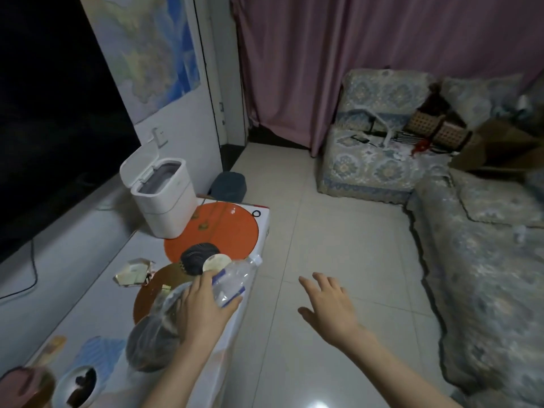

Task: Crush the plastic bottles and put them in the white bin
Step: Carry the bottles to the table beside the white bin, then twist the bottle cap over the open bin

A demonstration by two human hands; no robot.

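Your left hand [203, 307] grips a plastic bottle [235, 278], its neck jutting past your fingertips; your right hand [329, 304] hovers empty, fingers spread. Crushing likely comes next, then the white bin [164, 198] beyond.

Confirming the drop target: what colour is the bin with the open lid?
White bin, grey inner rim; head view.

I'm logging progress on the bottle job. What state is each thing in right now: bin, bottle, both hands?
Bin: lid up, open.
Bottle: in the left hand, tilted, cap end pointing away, not flattened as far as I can tell.
Left hand: closed around the bottle.
Right hand: open, fingers spread, empty, over the floor.
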